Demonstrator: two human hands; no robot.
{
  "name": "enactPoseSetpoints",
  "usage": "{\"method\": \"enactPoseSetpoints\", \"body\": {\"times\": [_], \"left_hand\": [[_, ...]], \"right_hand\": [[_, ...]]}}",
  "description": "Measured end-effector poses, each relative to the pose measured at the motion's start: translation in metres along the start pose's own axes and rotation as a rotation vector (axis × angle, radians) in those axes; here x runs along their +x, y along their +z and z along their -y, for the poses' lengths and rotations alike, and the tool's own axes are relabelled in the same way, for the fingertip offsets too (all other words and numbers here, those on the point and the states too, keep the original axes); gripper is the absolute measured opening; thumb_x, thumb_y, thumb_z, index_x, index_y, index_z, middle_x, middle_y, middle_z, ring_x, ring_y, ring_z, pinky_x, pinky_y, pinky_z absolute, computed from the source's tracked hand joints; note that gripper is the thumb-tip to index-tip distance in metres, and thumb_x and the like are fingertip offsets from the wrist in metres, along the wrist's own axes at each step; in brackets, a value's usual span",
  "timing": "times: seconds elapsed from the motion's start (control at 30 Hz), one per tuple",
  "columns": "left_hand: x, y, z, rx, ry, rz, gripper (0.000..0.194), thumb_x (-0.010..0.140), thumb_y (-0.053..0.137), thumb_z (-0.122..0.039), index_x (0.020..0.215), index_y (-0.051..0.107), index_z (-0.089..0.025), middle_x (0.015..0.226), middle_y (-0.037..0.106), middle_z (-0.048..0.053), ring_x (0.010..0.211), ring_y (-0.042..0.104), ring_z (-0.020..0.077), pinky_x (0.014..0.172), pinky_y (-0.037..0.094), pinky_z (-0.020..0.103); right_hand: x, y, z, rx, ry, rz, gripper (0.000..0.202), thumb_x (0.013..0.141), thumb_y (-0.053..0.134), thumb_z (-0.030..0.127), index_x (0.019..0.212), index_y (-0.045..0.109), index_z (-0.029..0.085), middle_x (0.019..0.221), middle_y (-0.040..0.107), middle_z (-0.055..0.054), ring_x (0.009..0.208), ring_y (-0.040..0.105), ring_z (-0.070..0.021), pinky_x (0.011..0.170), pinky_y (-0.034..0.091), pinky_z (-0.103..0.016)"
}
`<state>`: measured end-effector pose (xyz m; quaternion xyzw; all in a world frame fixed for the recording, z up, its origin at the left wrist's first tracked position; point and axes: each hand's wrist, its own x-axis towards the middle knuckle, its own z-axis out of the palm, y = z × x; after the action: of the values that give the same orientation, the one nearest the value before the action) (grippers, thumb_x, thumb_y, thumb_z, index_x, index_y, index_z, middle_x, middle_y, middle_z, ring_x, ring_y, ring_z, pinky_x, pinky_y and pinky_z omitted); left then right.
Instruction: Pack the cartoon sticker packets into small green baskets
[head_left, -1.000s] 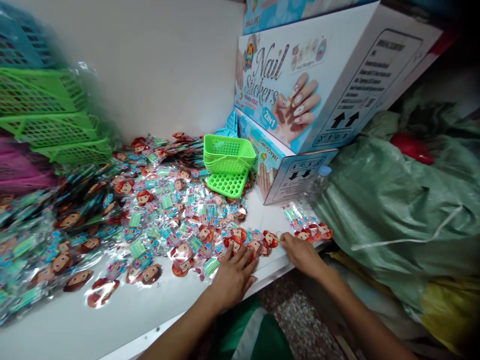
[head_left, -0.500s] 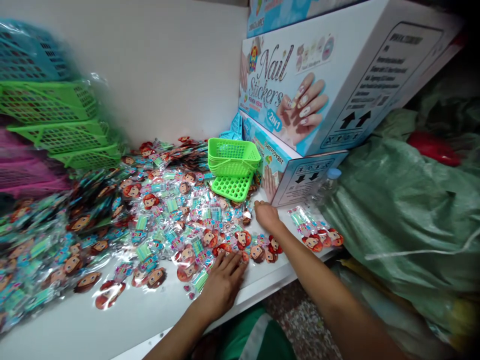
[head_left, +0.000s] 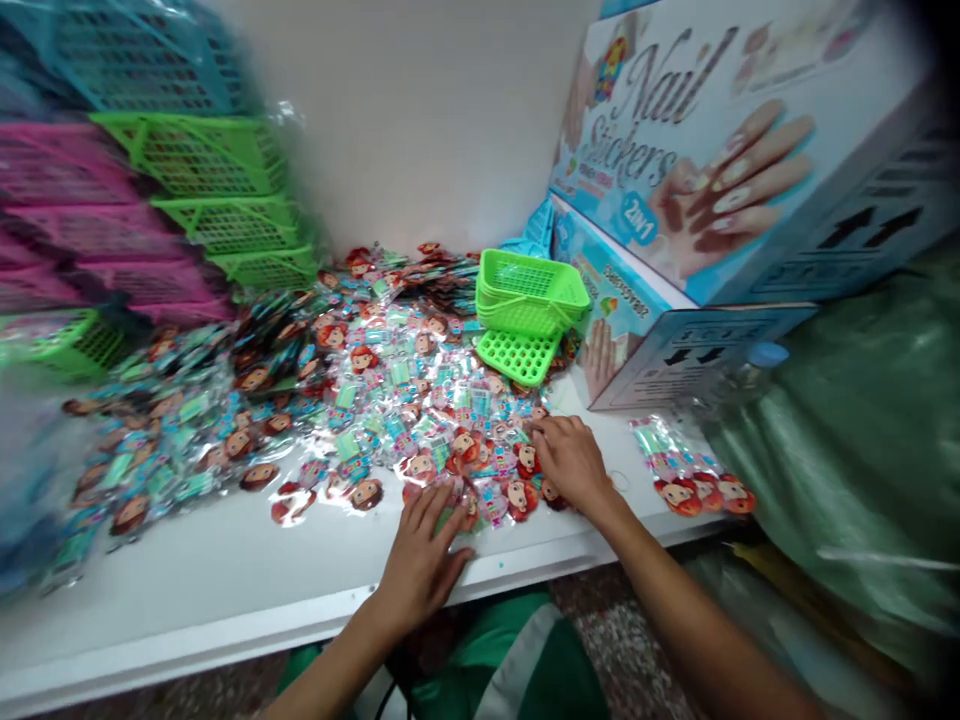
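Note:
Small clear packets with cartoon heads [head_left: 519, 497] lie in a loose heap across the white table. My left hand [head_left: 426, 545] rests palm down at the heap's front edge, its fingers stretched over a red-haired packet and the thumb apart. To its right, my right hand [head_left: 574, 462] reaches over the near right side of the heap. Its fingers are extended and slightly bent, with the tips touching packets; I see nothing gripped in it. Right of that hand, a small row of packets [head_left: 690, 490] lies side by side by itself.
Green plastic baskets [head_left: 529, 290] stand behind the heap. Stacked cartons [head_left: 720, 150] rise at the back right. Blue, pink and green baskets [head_left: 225, 155] are piled at the left. A blue-capped bottle [head_left: 765, 355] and a green sack [head_left: 862, 440] are at the right.
The view has swung left. My right hand has come from beside the lower carton back onto the packets, its fingers now extended. My left hand has shifted slightly on the front packets.

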<state>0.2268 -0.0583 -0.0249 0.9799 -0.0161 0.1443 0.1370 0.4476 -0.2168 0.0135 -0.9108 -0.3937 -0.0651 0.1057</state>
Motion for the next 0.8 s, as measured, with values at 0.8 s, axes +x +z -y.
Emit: {"method": "enactPoseSetpoints", "body": {"times": [0.8], "left_hand": [[-0.077,-0.022,0.021,0.050,-0.407,-0.367,0.039,0.083,0.052,-0.015,0.121,0.049,-0.019,0.119,0.057,0.013,0.113,0.050,0.0246,0.094,0.045,0.043]], "right_hand": [[0.191,-0.054,-0.001,-0.390,-0.164,-0.154,0.041,0.089,0.040,0.026,0.124,0.044,0.006,0.110,0.058,-0.022,0.098,0.052,-0.0324,0.079,0.037,-0.042]]}}
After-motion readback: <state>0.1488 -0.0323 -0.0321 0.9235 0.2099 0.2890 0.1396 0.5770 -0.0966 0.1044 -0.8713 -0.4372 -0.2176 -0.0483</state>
